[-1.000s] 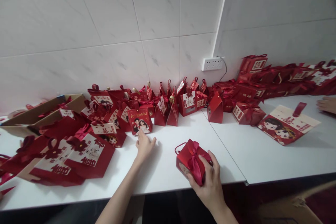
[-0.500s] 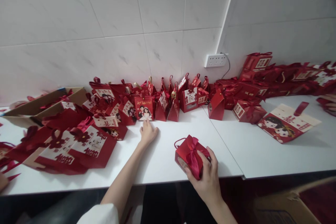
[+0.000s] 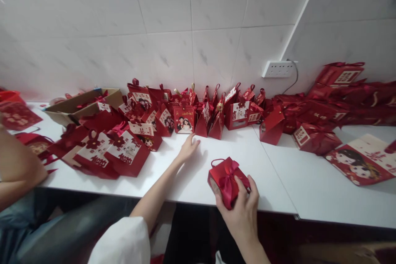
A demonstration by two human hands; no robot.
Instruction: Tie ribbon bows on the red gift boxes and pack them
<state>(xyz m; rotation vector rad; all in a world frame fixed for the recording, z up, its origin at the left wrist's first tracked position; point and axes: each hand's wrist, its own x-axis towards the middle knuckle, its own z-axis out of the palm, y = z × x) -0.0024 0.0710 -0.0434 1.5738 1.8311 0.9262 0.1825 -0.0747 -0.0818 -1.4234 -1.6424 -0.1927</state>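
Observation:
My right hand [image 3: 243, 202] is wrapped round the near right side of a small red gift box [image 3: 221, 173]. The box carries a dark pink ribbon bow on top and a cord loop at its far left corner. It is at the table's front edge. My left hand [image 3: 188, 148] reaches forward over the white table, fingers stretched out and holding nothing. Its fingertips are at the lower right corner of an upright red box with a printed couple [image 3: 185, 119]; whether they touch it I cannot tell. Peaked red boxes [image 3: 216, 121] stand just to the right.
Red gift boxes crowd the wall. Paper bags [image 3: 128, 152] and an open cardboard box [image 3: 63, 111] stand left, where another person's arm [image 3: 21, 161] rests. On the right are stacked boxes [image 3: 340, 76] and a flat printed carton [image 3: 359, 165]. A power strip [image 3: 280, 69] hangs on the wall.
The view has swung left, bringing another person's arm in. My left fingertips have slid toward the couple box's right corner. My right hand keeps its hold on the gift box.

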